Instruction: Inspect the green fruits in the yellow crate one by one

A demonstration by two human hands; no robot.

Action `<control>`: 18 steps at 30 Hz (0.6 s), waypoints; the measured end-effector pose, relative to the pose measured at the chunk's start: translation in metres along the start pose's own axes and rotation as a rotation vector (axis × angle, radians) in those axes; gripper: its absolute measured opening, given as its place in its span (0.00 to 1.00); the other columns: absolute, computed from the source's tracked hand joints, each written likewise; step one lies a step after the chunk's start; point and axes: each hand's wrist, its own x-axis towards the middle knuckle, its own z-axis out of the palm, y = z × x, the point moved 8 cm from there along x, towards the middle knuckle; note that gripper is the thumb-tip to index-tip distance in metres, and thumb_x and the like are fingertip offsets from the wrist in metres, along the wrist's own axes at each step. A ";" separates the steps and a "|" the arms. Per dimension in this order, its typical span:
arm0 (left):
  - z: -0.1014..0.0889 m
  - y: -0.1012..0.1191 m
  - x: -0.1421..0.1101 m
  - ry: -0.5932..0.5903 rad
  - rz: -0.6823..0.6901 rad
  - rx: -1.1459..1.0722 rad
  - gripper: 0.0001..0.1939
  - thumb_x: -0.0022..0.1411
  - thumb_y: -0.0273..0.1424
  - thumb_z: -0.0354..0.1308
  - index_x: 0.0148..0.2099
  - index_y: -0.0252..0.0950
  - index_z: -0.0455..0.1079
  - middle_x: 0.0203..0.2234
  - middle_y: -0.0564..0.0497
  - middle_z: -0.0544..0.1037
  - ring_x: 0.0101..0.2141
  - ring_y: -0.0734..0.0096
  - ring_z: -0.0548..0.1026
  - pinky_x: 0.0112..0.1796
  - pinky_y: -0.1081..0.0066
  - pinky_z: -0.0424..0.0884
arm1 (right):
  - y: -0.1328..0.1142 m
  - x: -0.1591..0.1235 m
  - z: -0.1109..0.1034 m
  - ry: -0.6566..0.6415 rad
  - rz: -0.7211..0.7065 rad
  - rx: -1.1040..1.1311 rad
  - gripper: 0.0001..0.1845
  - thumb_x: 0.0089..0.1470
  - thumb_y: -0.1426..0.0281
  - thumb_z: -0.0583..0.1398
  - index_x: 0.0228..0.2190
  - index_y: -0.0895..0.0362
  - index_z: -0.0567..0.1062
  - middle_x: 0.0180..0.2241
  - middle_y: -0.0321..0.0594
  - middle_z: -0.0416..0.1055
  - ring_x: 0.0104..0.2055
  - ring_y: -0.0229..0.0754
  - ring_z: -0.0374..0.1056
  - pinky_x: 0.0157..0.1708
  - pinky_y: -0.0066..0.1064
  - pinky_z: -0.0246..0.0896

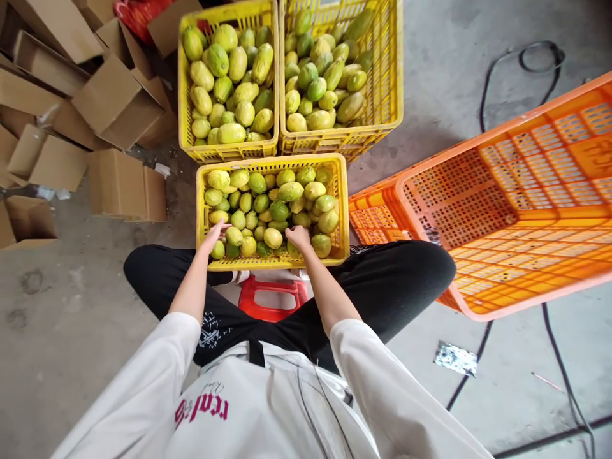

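A yellow plastic crate [272, 264] stands in front of me, full of oval green-and-yellow fruits [289, 191] that look like small papayas. My left hand [217, 234] reaches over its near left part, fingers stretched out beside a yellowish fruit [234, 236]; I cannot tell if they touch it. Toward the near right, my right hand [298, 238] is lowered among the fruits with its fingers curled. Whatever those fingers hold, if anything, is hidden. A yellow-green fruit [273, 238] lies between my two hands.
Beyond are two deeper yellow crates, a left one [229, 153] and a right one [342, 135], both with similar fruits. An orange crate [430, 167] tilts at my right. Cardboard boxes [117, 102] crowd the left. A red stool [248, 299] is between my legs; a black cable [485, 95] crosses the floor.
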 end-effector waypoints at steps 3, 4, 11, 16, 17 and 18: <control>0.005 0.003 -0.003 -0.012 -0.019 0.072 0.25 0.71 0.48 0.45 0.50 0.39 0.77 0.48 0.45 0.82 0.48 0.57 0.80 0.51 0.64 0.72 | -0.001 -0.004 0.000 0.003 0.014 -0.051 0.21 0.62 0.65 0.55 0.42 0.66 0.84 0.44 0.62 0.81 0.52 0.62 0.76 0.47 0.35 0.66; 0.007 0.006 -0.005 -0.008 -0.009 0.156 0.24 0.71 0.49 0.47 0.51 0.40 0.76 0.49 0.45 0.82 0.50 0.54 0.79 0.53 0.62 0.71 | 0.000 -0.005 0.001 0.002 0.020 -0.059 0.22 0.62 0.65 0.55 0.43 0.67 0.83 0.45 0.63 0.80 0.53 0.62 0.76 0.49 0.37 0.65; 0.015 0.002 -0.010 -0.084 -0.033 0.535 0.34 0.72 0.51 0.36 0.59 0.35 0.73 0.59 0.34 0.75 0.62 0.41 0.69 0.60 0.53 0.63 | 0.001 -0.008 0.001 0.024 0.054 -0.113 0.26 0.64 0.62 0.54 0.50 0.69 0.80 0.49 0.66 0.78 0.55 0.62 0.74 0.57 0.42 0.63; 0.020 0.002 -0.010 -0.154 0.003 0.648 0.38 0.73 0.51 0.31 0.52 0.33 0.77 0.61 0.34 0.74 0.67 0.40 0.62 0.63 0.50 0.58 | 0.001 -0.013 -0.002 -0.004 0.029 -0.138 0.26 0.64 0.62 0.55 0.51 0.69 0.79 0.50 0.65 0.77 0.55 0.62 0.74 0.50 0.37 0.66; 0.021 0.001 -0.011 -0.157 0.006 0.650 0.39 0.72 0.52 0.31 0.51 0.33 0.77 0.61 0.34 0.73 0.67 0.39 0.61 0.63 0.48 0.58 | 0.000 -0.015 -0.002 -0.011 0.020 -0.146 0.25 0.64 0.62 0.56 0.51 0.69 0.79 0.51 0.65 0.77 0.55 0.61 0.74 0.49 0.36 0.66; 0.023 0.001 -0.012 -0.163 0.014 0.646 0.38 0.72 0.53 0.33 0.51 0.33 0.77 0.62 0.33 0.72 0.67 0.38 0.62 0.62 0.46 0.59 | 0.000 -0.017 -0.003 -0.013 0.010 -0.157 0.25 0.64 0.62 0.56 0.51 0.68 0.79 0.51 0.65 0.77 0.55 0.61 0.74 0.48 0.36 0.66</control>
